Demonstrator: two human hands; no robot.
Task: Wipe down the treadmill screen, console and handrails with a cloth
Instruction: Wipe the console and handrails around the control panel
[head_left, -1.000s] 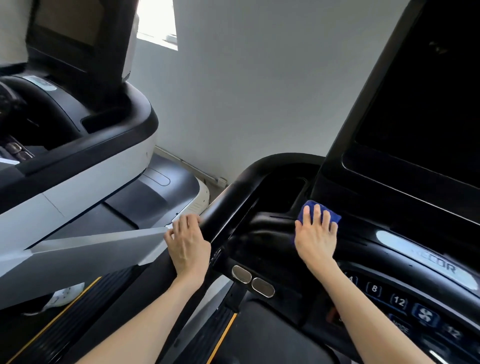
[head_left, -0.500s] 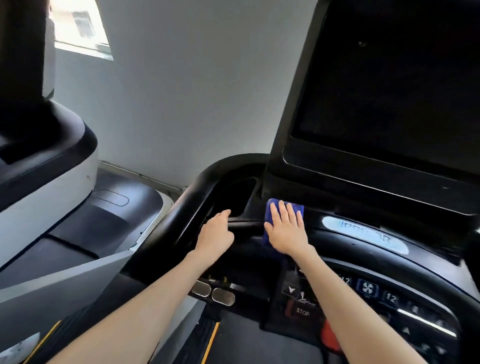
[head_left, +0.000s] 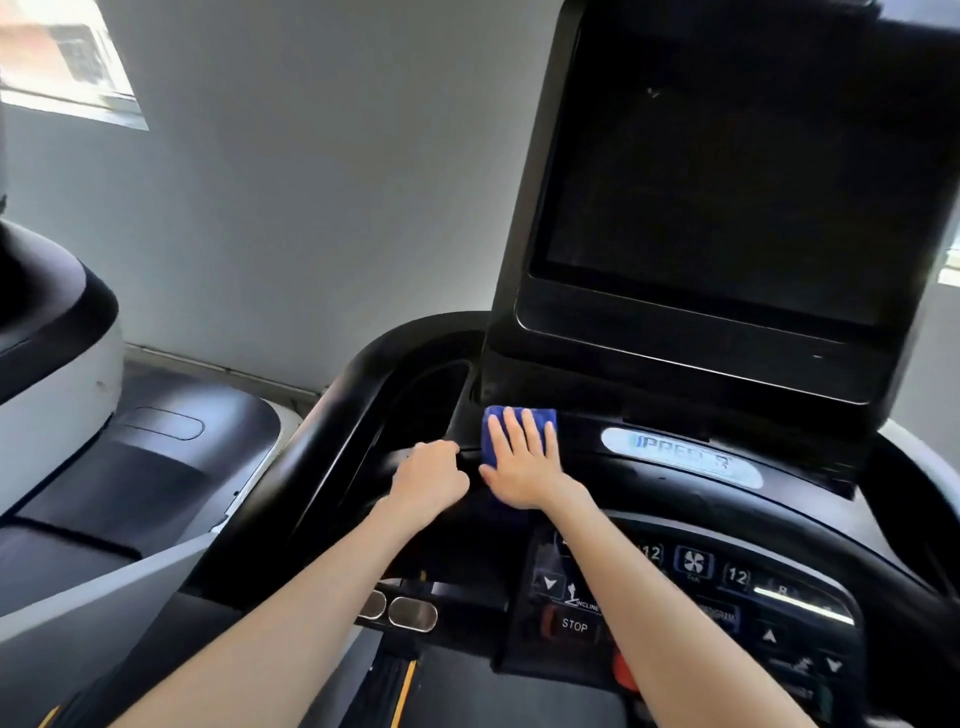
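A black treadmill console (head_left: 649, 499) fills the lower right, with a dark screen (head_left: 727, 182) standing above it. My right hand (head_left: 522, 462) lies flat, fingers spread, pressing a folded blue cloth (head_left: 493, 431) onto the console's upper left edge just below the screen. The palm covers most of the cloth. My left hand (head_left: 428, 478) rests with curled fingers on the console rim beside the recessed tray (head_left: 415, 405), close to my right hand. The curved black handrail (head_left: 332, 431) runs down to the left.
A second treadmill (head_left: 62, 374) with white and black housing stands to the left. A grey wall and a window (head_left: 62, 62) are behind. Metal grip sensors (head_left: 410, 613) and a button panel with a STOP key (head_left: 574, 626) sit below my arms.
The view swung right, bringing the screen into view. My left hand moved from the side handrail onto the console rim next to my right hand. The cloth stays pressed at the console's upper left.
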